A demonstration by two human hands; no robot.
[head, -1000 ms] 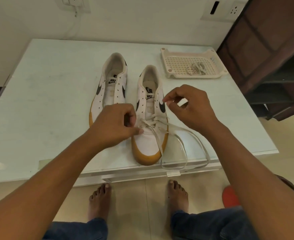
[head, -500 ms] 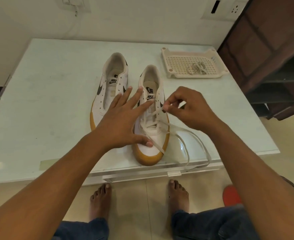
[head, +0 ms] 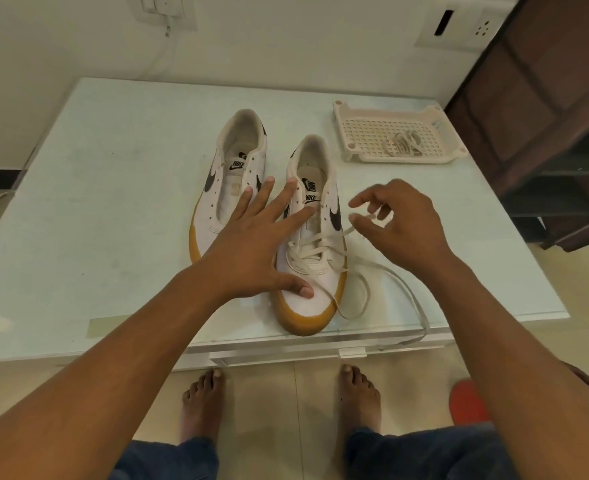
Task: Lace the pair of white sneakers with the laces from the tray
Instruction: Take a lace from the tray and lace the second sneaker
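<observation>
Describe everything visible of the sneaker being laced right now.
The sneaker is white, leather-looking, with a black swoosh, a NIKE tongue label and a tan sole. It stands upright on the table, toe towards the person. A cream lace crosses only its lower eyelets; loose ends trail right. The left hand rests flat on it, thumb on the toe cap; the right hand pinches one lace end.

Both white w/ blk swoosh, tan-orange sole: front-edge sneaker (head: 307, 304), other sneaker (head: 213, 216); threaded lace (head: 308, 252) cream; tray (head: 362, 129) at far-right corner cream, grid-hole pattern; bundled lace (head: 402, 143) greyish; table (head: 113, 202) pale mint; jeans (head: 424, 452) blue.
</observation>
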